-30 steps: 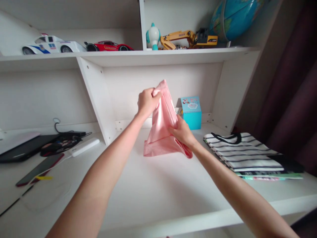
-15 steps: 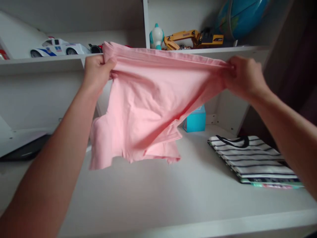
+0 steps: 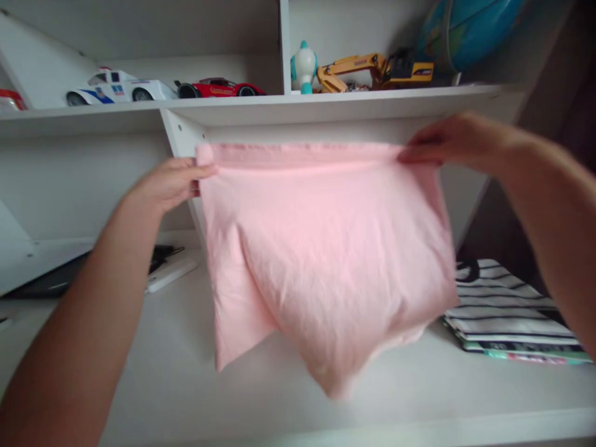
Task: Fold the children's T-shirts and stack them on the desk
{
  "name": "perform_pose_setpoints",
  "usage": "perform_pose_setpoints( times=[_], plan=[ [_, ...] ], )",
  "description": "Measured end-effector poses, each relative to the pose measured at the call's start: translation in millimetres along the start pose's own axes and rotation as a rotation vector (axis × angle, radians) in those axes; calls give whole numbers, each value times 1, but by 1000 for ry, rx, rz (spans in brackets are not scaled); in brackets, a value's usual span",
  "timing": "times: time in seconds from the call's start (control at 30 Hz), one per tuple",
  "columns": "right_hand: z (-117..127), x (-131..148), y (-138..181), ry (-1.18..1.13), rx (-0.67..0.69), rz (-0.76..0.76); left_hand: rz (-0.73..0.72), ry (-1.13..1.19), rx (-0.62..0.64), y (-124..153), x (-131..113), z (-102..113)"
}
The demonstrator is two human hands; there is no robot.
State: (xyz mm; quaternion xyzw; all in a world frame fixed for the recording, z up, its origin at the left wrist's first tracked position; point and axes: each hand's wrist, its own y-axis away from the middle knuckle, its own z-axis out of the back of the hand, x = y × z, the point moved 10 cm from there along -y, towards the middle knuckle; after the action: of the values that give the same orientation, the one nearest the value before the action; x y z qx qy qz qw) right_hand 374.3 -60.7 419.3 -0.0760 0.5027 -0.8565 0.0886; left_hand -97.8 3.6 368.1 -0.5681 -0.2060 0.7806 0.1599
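A pair of pink shorts (image 3: pixel 326 248) hangs in the air above the white desk, its waistband stretched level along the top. My left hand (image 3: pixel 170 180) pinches the left end of the waistband between thumb and fingers. At the other end, my right hand (image 3: pixel 454 143) grips the waistband from above, slightly blurred. The cloth falls in soft folds, and its lower edge hangs in points over the desk. To the right, a folded black-and-white striped garment (image 3: pixel 512 304) lies on a small stack, partly covered by the shorts and my right forearm.
Above runs a white shelf (image 3: pixel 233 107) with a white toy car (image 3: pixel 118 89), a red toy car (image 3: pixel 221 88), a yellow toy excavator (image 3: pixel 372 68) and a globe (image 3: pixel 475 31). A dark flat object (image 3: pixel 46 279) and a white object (image 3: pixel 172 273) rest on the desk (image 3: pixel 186 385) at left.
Both hands have lowered the shorts, and the waistband has gone from slanted to level. The cloth has swung open and hangs wider and lower. The red toy car shows fully now.
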Motion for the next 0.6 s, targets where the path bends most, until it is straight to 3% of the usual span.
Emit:
perform_pose_setpoints(
  times=[0.07, 0.13, 0.2, 0.27, 0.37, 0.43, 0.47, 0.6],
  plan=[
    [-32, 26, 10, 4, 13, -16, 192, -109, -78, -15, 54, -13],
    [-56, 41, 14, 3, 14, -66, 162, -92, -178, -27, 70, -21],
    [-67, 42, 12, 10, -1, -168, -38, 26, -295, -30, 51, -20],
    [-61, 39, 12, 14, -58, -249, -250, 111, -363, -19, 18, -12],
    [-36, 44, 34, -32, -155, -182, -416, 47, -330, 15, -19, 0],
    [-31, 48, 69, -111, -121, -79, -392, -110, -218, 42, -18, 0],
    [-35, 49, 91, -167, -59, -38, -332, -209, -118, 56, -6, -6],
    [-81, 63, 198, -339, 330, 155, -15, -487, 534, 133, 86, -58]
  ],
)
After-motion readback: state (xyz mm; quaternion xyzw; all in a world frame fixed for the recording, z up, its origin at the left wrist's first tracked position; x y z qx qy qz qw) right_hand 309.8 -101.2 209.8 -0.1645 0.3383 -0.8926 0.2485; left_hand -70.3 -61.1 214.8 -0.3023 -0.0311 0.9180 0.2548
